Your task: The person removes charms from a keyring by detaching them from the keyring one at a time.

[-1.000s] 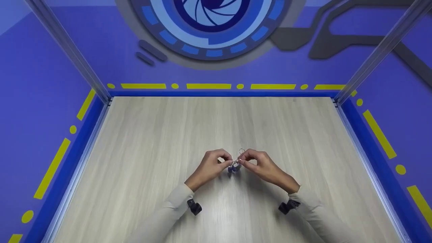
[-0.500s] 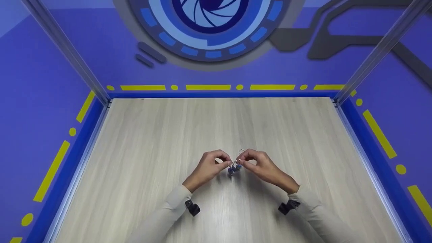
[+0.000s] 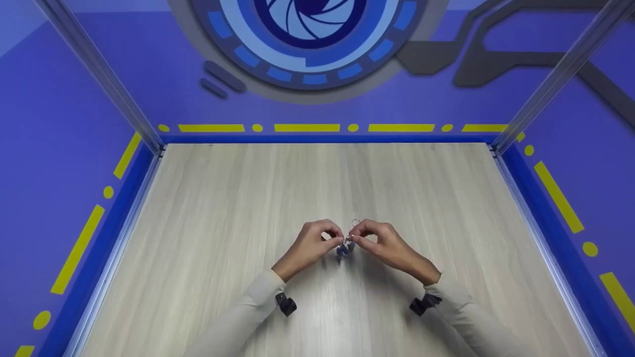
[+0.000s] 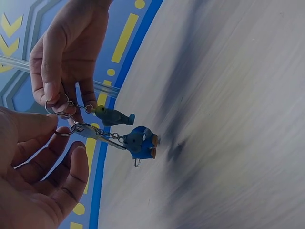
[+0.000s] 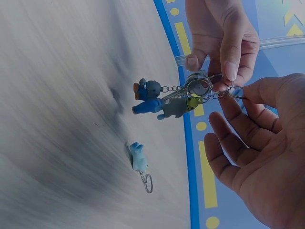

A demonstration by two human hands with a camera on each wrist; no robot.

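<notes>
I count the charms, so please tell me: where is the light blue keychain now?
In the right wrist view, the light blue keychain lies alone on the table, below the charms that both hands hold.

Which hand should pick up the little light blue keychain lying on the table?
Probably the right hand. In the right wrist view, the light blue keychain lies on the table nearer it than the left hand. Both hands pinch the key rings, so one must let go first.

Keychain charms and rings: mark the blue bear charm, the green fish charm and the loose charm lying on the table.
blue bear charm [image 4: 141, 142], left wrist view, its body.
green fish charm [image 4: 112, 115], left wrist view, its middle.
loose charm [image 5: 138, 156], right wrist view, its pale blue figure.
</notes>
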